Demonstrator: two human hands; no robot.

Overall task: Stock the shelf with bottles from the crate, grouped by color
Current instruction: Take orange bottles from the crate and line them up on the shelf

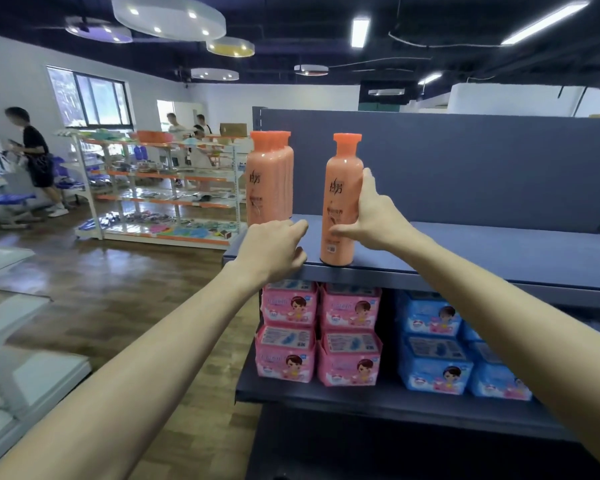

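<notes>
Lower shelf stuff you've got below:
pink packs [319, 337] stacked left, blue packs [440, 348] just beside them on the right.

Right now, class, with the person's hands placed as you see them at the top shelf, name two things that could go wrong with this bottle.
1. The orange bottle stands at the very front edge of the top shelf, so a nudge from the right hand gripping it could tip it off.
2. It stands apart from the row of orange bottles; left there, the colour group would stay split. The left hand rests by the edge, holding nothing.
</notes>
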